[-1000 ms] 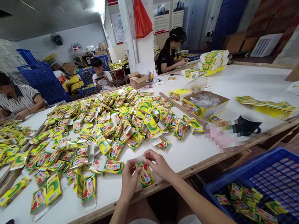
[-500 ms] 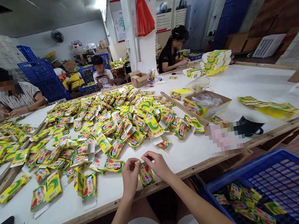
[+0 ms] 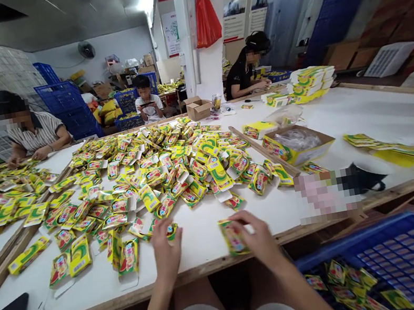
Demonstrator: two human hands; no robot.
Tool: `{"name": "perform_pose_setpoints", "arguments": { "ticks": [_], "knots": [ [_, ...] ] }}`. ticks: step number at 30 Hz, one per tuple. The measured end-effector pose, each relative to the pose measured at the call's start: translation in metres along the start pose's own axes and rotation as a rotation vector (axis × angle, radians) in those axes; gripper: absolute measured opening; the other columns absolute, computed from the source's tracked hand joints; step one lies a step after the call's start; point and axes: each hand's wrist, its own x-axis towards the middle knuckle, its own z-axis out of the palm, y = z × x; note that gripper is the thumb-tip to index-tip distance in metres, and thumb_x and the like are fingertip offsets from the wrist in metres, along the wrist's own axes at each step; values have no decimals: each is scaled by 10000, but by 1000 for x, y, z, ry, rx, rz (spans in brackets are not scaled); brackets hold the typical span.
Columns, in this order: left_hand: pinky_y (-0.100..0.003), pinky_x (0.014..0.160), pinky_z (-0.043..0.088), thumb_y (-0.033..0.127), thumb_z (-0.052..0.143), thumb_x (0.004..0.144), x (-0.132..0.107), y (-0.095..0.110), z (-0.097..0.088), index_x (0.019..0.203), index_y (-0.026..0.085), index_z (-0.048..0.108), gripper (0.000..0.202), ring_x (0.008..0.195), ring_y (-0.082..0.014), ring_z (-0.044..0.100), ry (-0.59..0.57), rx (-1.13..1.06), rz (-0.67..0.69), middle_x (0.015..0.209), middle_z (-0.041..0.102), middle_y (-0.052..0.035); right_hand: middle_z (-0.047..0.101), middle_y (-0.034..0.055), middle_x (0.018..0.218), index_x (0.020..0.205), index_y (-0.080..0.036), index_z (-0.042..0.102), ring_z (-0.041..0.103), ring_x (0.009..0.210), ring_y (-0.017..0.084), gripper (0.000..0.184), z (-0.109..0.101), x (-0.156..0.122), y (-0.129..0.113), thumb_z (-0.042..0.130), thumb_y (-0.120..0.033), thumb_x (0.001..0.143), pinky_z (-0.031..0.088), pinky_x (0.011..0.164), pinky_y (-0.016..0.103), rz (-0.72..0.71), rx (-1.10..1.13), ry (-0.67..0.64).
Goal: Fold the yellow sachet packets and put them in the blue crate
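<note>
A small yellow, green and red printed box (image 3: 233, 238) stands out near the front edge of the table, and my right hand (image 3: 259, 234) grips it by its right side. My left hand (image 3: 167, 250) is at the near edge of the pile, fingers spread over another printed box (image 3: 171, 231) partly hidden by them. Whether those fingers touch it I cannot tell. Beyond both hands lies a wide heap of the same small boxes (image 3: 169, 169), many with white end flaps standing open.
A blue crate (image 3: 366, 239) with several boxes in it sits at the lower right. Wooden strips (image 3: 262, 150) divide the white table. An open carton (image 3: 309, 145) with clear plastic bags and flat yellow card sheets (image 3: 394, 148) lie to the right. Co-workers (image 3: 31, 127) sit across the table.
My hands were together at the top of one box and have parted. My right hand has carried that box to the right; my left hand has moved left to the pile.
</note>
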Motion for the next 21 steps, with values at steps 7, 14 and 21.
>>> {"name": "perform_pose_setpoints", "arguments": {
  "ticks": [7, 14, 21],
  "knots": [
    [-641, 998, 273, 359, 589, 817, 6, -35, -19, 936, 147, 634, 247, 1299, -414, 311, 64, 430, -178, 1336, 419, -204, 667, 72, 803, 755, -223, 655, 622, 764, 255, 228, -125, -26, 10, 552, -425, 786, 487, 731, 398, 84, -481, 158],
    [-352, 826, 484, 305, 508, 869, -1, 22, 19, 816, 200, 560, 129, 899, -212, 596, -275, -349, 43, 902, 611, -54, 655, 83, 1052, 967, -225, 602, 622, 973, 221, 155, 11, -15, -7, 544, -298, 843, 514, 839, 352, 6, 67, -48],
    [-292, 746, 495, 346, 593, 836, -14, 22, 43, 1072, 211, 532, 279, 822, -177, 627, -354, -671, -107, 921, 667, -42, 670, 45, 992, 1065, -226, 520, 646, 919, 184, 219, 55, -6, 15, 507, -192, 849, 510, 831, 333, 13, 254, -131]
  ]
}}
